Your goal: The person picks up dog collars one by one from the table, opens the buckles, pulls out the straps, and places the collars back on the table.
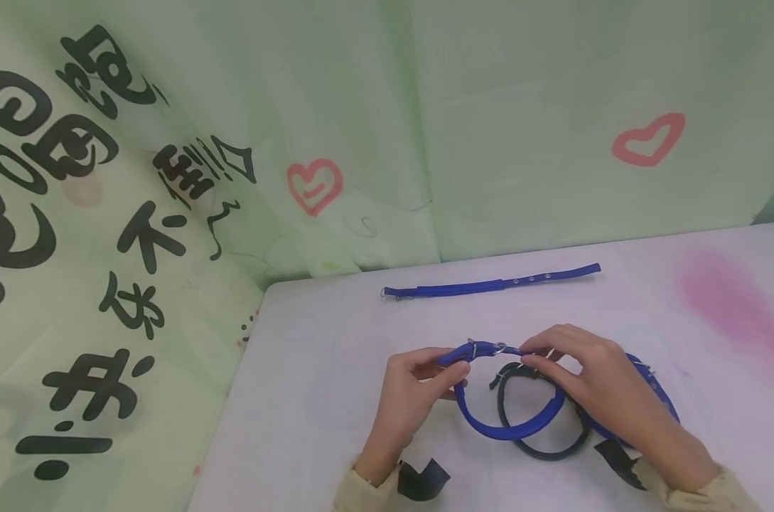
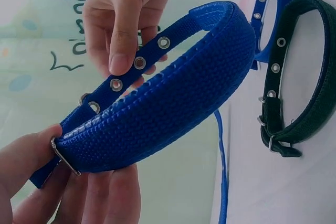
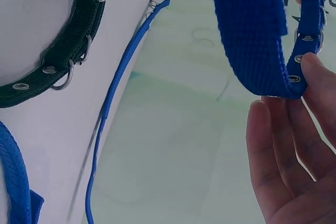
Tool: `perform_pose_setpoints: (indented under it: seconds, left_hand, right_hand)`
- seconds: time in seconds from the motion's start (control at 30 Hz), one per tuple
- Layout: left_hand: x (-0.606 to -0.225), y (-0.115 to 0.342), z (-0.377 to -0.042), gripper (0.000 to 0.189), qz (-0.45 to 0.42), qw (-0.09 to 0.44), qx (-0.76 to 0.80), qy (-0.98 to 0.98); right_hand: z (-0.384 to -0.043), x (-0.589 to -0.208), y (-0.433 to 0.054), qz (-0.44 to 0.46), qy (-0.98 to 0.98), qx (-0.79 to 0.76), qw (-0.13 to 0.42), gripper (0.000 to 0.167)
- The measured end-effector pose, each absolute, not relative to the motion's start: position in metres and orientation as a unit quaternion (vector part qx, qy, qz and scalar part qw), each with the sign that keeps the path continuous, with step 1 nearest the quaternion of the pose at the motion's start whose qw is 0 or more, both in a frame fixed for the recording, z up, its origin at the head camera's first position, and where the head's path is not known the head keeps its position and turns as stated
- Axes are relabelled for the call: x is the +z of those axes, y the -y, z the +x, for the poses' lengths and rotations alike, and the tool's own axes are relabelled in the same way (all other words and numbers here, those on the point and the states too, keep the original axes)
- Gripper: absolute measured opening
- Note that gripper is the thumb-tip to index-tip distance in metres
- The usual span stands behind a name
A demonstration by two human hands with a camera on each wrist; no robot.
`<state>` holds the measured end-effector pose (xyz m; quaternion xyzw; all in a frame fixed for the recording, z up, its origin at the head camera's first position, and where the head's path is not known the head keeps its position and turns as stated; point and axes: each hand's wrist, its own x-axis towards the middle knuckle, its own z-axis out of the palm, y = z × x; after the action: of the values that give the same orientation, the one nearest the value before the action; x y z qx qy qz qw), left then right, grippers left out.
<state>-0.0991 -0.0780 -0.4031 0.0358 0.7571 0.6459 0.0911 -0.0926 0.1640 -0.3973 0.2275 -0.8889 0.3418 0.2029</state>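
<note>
Both hands hold up a blue collar (image 1: 508, 430) bent into a loop, its strap passed through a metal buckle. At the buckle end, my left hand (image 1: 412, 387) pinches the strap between thumb and fingers. My right hand (image 1: 591, 363) pinches the strap further along, by the metal eyelets. In the left wrist view the padded woven band (image 2: 178, 98) faces the camera, and the right thumb (image 2: 122, 51) presses beside an eyelet. The right wrist view has the right fingers (image 3: 283, 145) under the strap bend.
A dark green collar (image 1: 556, 455), closed in a loop, lies behind the held one. Another looped blue collar (image 1: 658, 387) is partly covered by the right forearm. One blue collar (image 1: 489, 287) lies straight near the white table's back edge. A curtain (image 1: 514, 142) hangs behind.
</note>
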Motion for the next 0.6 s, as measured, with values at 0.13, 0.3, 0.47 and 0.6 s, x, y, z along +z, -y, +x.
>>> perform_pose_setpoints:
  seconds: [0.13, 0.3, 0.47, 0.6]
  left_hand:
    - [-0.4019, 0.0792, -0.0993, 0.026, 0.031, 0.086, 0.651, -0.754]
    - [-0.3991, 0.0834, -0.0989, 0.025, 0.020, 0.074, 0.658, -0.749]
    - [-0.3980, 0.0852, -0.0988, 0.025, 0.022, 0.074, 0.663, -0.744]
    - [-0.3997, 0.0878, -0.0990, 0.026, 0.023, 0.070, 0.663, -0.745]
  right_hand:
    - [-0.0922, -0.3988, -0.1649, 0.221, 0.893, 0.335, 0.201, 0.031]
    - [-0.0903, -0.3983, -0.1667, 0.202, 0.900, 0.332, 0.200, 0.029]
    - [-0.0903, -0.3990, -0.1672, 0.200, 0.904, 0.328, 0.188, 0.028]
    - [-0.0898, -0.4000, -0.1682, 0.195, 0.906, 0.327, 0.183, 0.027]
